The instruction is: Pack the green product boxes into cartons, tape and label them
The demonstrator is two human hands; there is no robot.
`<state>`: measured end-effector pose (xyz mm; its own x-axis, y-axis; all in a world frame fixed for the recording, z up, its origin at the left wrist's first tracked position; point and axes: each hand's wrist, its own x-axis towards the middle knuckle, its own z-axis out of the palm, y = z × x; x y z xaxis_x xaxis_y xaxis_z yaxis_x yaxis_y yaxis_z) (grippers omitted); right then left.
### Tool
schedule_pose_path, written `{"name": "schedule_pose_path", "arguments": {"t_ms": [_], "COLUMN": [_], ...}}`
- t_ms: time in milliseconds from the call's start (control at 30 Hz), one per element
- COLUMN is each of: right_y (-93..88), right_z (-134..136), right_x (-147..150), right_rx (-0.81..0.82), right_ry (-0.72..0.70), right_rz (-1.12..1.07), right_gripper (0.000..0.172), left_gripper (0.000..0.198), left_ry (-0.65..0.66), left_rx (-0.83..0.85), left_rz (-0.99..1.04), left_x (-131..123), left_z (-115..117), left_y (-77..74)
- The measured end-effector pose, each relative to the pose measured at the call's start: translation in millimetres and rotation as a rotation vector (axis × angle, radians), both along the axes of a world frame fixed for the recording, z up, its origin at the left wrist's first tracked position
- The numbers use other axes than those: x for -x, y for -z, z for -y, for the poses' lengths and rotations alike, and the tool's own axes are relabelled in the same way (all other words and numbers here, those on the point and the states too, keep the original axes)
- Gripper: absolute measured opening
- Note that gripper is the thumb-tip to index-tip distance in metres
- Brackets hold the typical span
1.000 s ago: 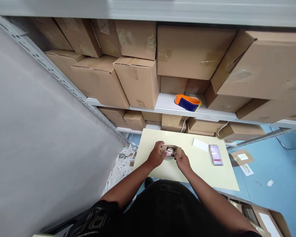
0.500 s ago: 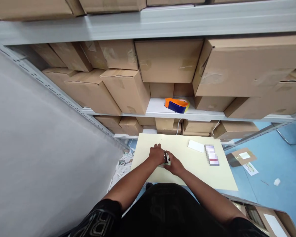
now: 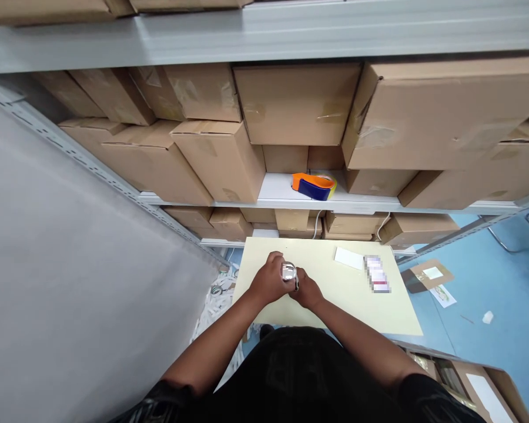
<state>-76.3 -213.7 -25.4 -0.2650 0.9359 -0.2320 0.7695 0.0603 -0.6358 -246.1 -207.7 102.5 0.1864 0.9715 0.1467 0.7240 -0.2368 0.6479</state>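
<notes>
Over the pale yellow tabletop point(image 3: 335, 311), my two hands meet close together. My left hand point(image 3: 270, 281) is closed around a small round silver object point(image 3: 288, 271) with a mirror-like top face; its kind is not clear. My right hand point(image 3: 307, 291) has its fingers curled against the right side of that object, where a dark, glossy edge shows between the hands. Most of the fingertips are hidden. To the right on the table lie a white flat box point(image 3: 349, 258) and a pixelated item point(image 3: 377, 274).
Shelving with many cardboard boxes point(image 3: 297, 106) rises in front. An orange and blue strap point(image 3: 312, 186) lies on the middle shelf point(image 3: 273, 188). A grey wall point(image 3: 70, 282) stands at left. Right of the table, a cardboard box point(image 3: 427, 275) sits on the blue floor point(image 3: 502, 352).
The object between my hands has been turned, so its round shiny face now points up. My left hand has rolled and its fingers have curled round it. The view has shifted slightly.
</notes>
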Motion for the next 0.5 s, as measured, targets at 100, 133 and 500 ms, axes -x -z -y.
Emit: {"name": "schedule_pose_path", "arguments": {"t_ms": [100, 133, 500], "right_y": [0.8, 1.1, -54.6], "right_z": [-6.0, -8.3, 10.3], "right_x": [4.1, 4.4, -58.8], "right_rx": [0.011, 0.021, 0.191], "right_ry": [-0.007, -0.010, 0.310], "right_rz": [-0.063, -0.096, -0.579], "right_gripper": [0.069, 0.076, 0.056], "left_gripper": [0.056, 0.057, 0.058], "left_ry": [-0.094, -0.143, -0.311], "left_rx": [-0.016, -0.013, 0.083], "left_rz": [0.194, 0.283, 1.211], "left_x": [24.3, 34.4, 98.1], "left_z": [0.3, -0.8, -12.5], "left_y": [-25.9, -33.1, -59.7]}}
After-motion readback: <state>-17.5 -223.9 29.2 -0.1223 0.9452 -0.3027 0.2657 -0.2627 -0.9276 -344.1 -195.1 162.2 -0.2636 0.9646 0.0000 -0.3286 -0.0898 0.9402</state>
